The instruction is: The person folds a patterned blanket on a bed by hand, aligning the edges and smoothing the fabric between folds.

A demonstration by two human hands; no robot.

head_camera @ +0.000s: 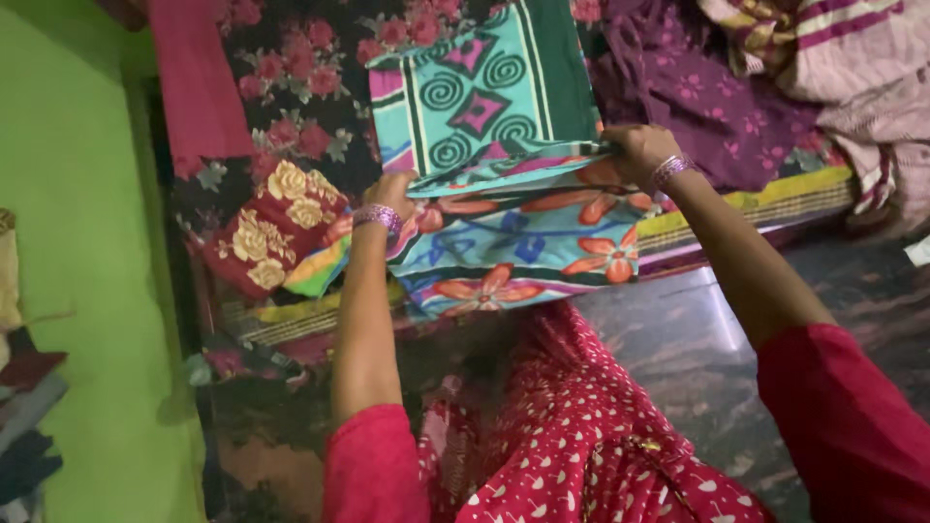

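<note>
Folded cloth [504, 247] with orange flowers, blue patches and teal ground hangs between the person's two hands, held up above the edge of the bed and in front of the red spotted dress [572, 436] the person wears. Left hand [392, 194] is closed on the cloth's left end, fingers curled over the upper fold, a pale beaded bangle [378, 215] round the wrist just below. Right hand [639, 150] is clamped on the upper right corner, thumb and fingers pinched over the fold, with another bangle [668, 171] on that wrist. Both arms reach forward and up, red sleeves near the bottom of the view. Right behind the held cloth, touching or nearly touching its top edge, lies a teal cloth with spirals and pink diamonds [484, 92]. Just left of the left hand sits a red bundle with yellow flowers [276, 228], a bright green and yellow piece tucked under it. Behind these spreads a dark cloth with pink roses [300, 87]. To the right lies a purple flowered cloth [707, 97], and beyond it a heap of striped pink and cream fabric [862, 68]. A yellow striped bed edge [765, 208] runs below the right hand. A green wall [87, 242] stands at the far left, and a dark floor [697, 358] shows at lower right.
</note>
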